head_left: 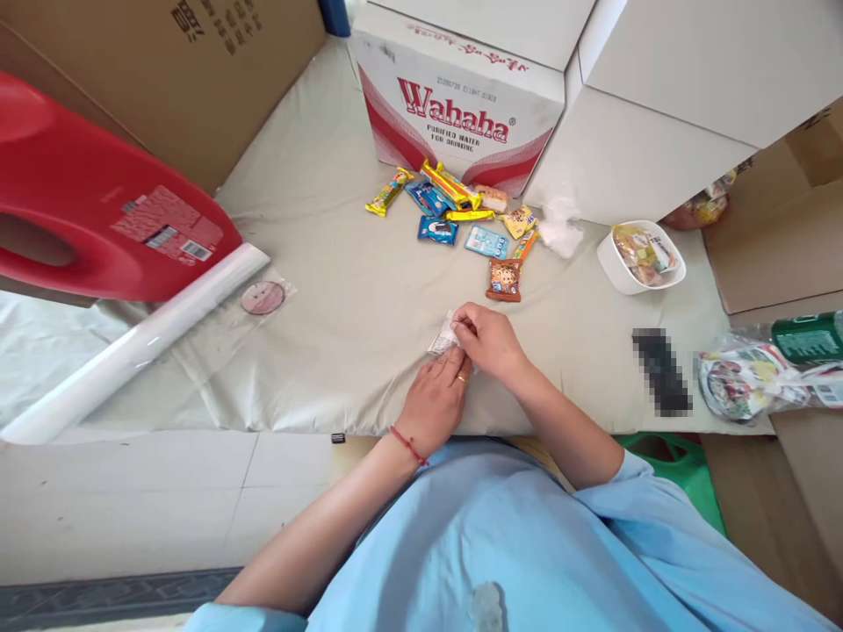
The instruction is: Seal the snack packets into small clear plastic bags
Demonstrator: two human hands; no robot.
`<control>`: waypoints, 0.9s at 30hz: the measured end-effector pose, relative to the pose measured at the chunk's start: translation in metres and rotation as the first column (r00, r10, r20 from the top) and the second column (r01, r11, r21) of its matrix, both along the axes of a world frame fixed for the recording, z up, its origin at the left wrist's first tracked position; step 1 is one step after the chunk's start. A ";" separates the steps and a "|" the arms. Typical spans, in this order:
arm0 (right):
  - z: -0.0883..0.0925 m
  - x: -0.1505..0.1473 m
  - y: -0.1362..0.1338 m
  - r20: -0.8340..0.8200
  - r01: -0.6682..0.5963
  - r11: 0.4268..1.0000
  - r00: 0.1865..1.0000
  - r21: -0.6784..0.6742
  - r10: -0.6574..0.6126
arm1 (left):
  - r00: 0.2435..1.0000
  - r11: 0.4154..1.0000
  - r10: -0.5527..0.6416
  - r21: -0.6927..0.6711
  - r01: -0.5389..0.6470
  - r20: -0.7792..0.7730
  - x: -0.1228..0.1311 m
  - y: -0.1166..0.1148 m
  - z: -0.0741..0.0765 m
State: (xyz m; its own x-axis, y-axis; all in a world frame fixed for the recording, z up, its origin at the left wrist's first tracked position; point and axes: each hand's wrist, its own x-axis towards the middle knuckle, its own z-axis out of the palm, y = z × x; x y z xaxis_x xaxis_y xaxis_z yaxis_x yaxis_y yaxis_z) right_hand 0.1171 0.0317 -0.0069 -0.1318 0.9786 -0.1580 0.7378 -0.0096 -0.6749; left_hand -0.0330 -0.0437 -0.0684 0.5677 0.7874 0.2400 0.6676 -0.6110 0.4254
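Note:
A small whitish packet (pixel 443 337) with fine print, its kind unclear, is at the near part of the cloth-covered table. My left hand (pixel 431 395), wearing a ring and a red string bracelet, has its fingers together on the packet's near end. Thumb and fingers of my right hand (pixel 491 341) are pinched at the packet's right side, touching the left fingertips. Both hands partly hide the packet. Just beyond them lies a brown cookie packet (pixel 504 279). Farther back are a light blue packet (pixel 486 240), a dark blue packet (pixel 437 230) and several yellow-wrapped snacks (pixel 390 192).
A Wahaha carton (pixel 461 114) stands behind the snacks. At left are a red jug (pixel 98 193), a white film roll (pixel 138 342) and a round pink item (pixel 262 298). To the right sit a white tub (pixel 625 274), a pixelated dark object (pixel 662 373) and bagged goods (pixel 738 382).

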 end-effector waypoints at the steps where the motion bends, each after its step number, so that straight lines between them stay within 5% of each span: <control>1: 0.000 -0.005 -0.003 0.138 -0.031 0.999 0.990 0.040 0.025 | 0.998 1.000 -0.015 0.001 0.015 0.054 -0.005 -0.002 0.000; 6: 0.000 -0.017 -0.030 0.491 -0.201 0.974 0.862 0.107 0.124 | 0.970 0.996 0.047 0.058 -0.063 0.240 -0.030 -0.018 -0.002; 17: 0.011 -0.004 -0.027 0.524 -0.268 0.960 0.831 0.081 0.188 | 0.921 0.992 0.120 -0.006 -0.126 0.370 -0.034 -0.019 -0.003; 20: 0.011 0.014 -0.027 0.279 -0.131 0.977 0.957 0.169 0.080 | 0.845 0.976 0.214 -0.151 -0.160 0.490 -0.037 -0.019 0.004; 22: 0.010 0.027 -0.029 -0.072 0.012 0.990 0.997 0.143 -0.002 | 0.767 0.923 0.345 -0.344 -0.172 0.541 -0.037 -0.018 0.009; 25: 0.003 0.041 -0.035 -0.585 0.075 0.988 0.799 -0.133 -0.140 | 0.606 0.750 0.559 -0.657 -0.079 0.566 -0.031 -0.011 0.016; 27: -0.003 0.041 -0.041 -0.717 0.023 0.963 0.663 -0.269 -0.216 | 0.513 0.641 0.646 -0.767 0.037 0.565 -0.024 -0.002 0.021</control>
